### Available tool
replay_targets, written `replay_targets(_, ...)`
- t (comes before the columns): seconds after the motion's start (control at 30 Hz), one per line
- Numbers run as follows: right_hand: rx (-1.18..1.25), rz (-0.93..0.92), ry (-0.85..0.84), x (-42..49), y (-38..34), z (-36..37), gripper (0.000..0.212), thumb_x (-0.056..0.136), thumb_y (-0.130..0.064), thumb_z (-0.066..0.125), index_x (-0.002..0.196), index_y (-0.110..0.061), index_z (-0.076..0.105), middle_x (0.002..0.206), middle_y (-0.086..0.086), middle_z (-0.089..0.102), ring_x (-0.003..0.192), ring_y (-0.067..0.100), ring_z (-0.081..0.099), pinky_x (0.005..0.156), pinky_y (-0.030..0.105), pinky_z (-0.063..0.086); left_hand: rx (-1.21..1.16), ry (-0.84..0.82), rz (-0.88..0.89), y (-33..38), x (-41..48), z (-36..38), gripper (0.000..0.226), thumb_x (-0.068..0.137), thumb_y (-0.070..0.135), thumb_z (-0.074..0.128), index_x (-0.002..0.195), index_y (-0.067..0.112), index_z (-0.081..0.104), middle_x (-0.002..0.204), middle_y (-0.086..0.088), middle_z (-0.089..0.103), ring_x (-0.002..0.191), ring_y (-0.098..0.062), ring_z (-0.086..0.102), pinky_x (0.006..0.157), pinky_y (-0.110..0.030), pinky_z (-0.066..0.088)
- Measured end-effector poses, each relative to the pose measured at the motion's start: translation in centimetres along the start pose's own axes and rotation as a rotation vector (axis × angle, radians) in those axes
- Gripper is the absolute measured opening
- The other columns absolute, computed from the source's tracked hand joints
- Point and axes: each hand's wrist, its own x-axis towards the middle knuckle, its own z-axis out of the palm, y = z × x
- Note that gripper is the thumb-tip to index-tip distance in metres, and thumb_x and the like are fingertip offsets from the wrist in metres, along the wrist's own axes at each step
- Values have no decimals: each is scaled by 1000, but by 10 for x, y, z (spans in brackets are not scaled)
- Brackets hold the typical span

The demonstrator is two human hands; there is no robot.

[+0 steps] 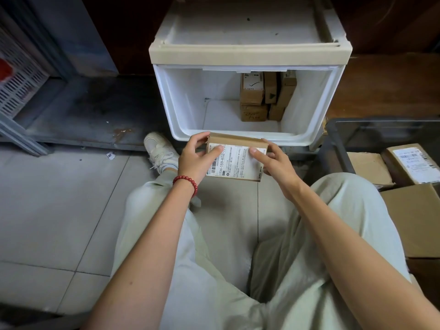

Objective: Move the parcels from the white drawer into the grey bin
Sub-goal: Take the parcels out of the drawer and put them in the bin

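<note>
Parcel (234, 140) of brown cardboard is held just in front of the open white drawer (172, 98), above the person's lap. The left hand (194, 163) grips its left end, thumb on the white shipping label (238, 163); the right hand (273, 163) grips the right end the same way. The label's large print reads "15H-159-K02-17", with the last characters cut off at the edge, beside a barcode and small print too fine to read. More parcels (252, 94) are stacked in the drawer's back right corner; one has a handwritten tick, another scrawled figures I cannot make out. The grey bin (333, 141) stands to the right and holds labelled boxes (414, 165). A red bead bracelet (187, 183) circles the left wrist.
</note>
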Motion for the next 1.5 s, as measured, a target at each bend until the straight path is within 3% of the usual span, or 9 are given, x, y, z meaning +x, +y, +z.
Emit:
replay_targets(0.13, 106, -63, 95, 1, -8, -9, 62, 86, -45, 66, 135, -21, 36, 113, 0, 67, 106, 13, 65, 90, 31, 52, 41, 8, 86, 12, -2, 18, 45, 82, 30, 73, 124, 29, 58, 103, 19, 56, 84, 15, 59, 67, -9, 51)
replay_targets(0.23, 155, -123, 181, 4, -28, -30, 64, 78, -50, 71, 127, -24, 37, 105, -8, 68, 91, -3, 67, 71, 11, 50, -10, -6, 109, 26, -2, 39, 49, 80, 32, 75, 123, 26, 52, 117, 12, 60, 97, -2, 64, 81, -24, 55)
replay_targets(0.53, 186, -190, 379, -25, -59, -148, 74, 70, -53, 73, 127, -30, 31, 114, -3, 62, 91, 3, 70, 67, 18, 55, 33, -322, 255, 83, 8, 149, 48, 81, 27, 74, 124, 23, 52, 129, -1, 56, 113, -17, 59, 94, -41, 52)
replay_targets(0.7, 219, -93, 688, -52, -36, -210, 60, 82, -47, 71, 124, -30, 32, 101, -7, 60, 71, -7, 68, 52, 13, 51, 260, -514, 415, 94, 8, 223, 51, 85, 34, 69, 132, 23, 51, 119, 11, 58, 98, 3, 55, 79, -8, 46)
replay_targets(0.77, 245, -37, 771, -63, -24, -229, 60, 83, -45, 71, 126, -25, 34, 97, -7, 59, 65, -8, 67, 49, 13, 50, 375, -574, 486, 91, 4, 248, 54, 86, 37, 68, 134, 27, 46, 116, 11, 60, 95, 3, 53, 82, -12, 43)
replay_targets(1.0, 305, 102, 737, -73, 18, -260, 68, 84, -45, 69, 136, -32, 27, 117, 0, 64, 99, 19, 69, 87, 46, 57, 577, -660, 479, 68, 10, 307, 49, 85, 41, 66, 128, 29, 45, 128, 6, 60, 105, -7, 57, 83, -17, 45)
replay_targets(1.13, 348, 215, 786, -63, 46, -260, 66, 83, -51, 68, 133, -24, 34, 121, -1, 63, 101, 17, 66, 83, 39, 56, 921, -568, 653, 60, 17, 314, 49, 88, 49, 58, 132, 31, 47, 134, 7, 55, 123, -21, 48, 99, -43, 43)
replay_targets(1.2, 400, 296, 770, -56, 56, -254, 64, 84, -53, 66, 130, -26, 32, 117, -1, 62, 101, 21, 66, 73, 36, 56, 993, -535, 684, 55, 22, 311, 47, 89, 48, 56, 131, 29, 48, 133, 5, 56, 123, -24, 47, 97, -45, 41)
replay_targets(1.5, 67, 475, 666, -18, 60, -225, 65, 87, -64, 52, 133, -19, 41, 132, 6, 52, 120, 28, 53, 102, 45, 45, 997, -439, 723, 44, 39, 292, 38, 89, 44, 57, 123, 26, 54, 121, 1, 60, 113, -23, 51, 89, -39, 44)
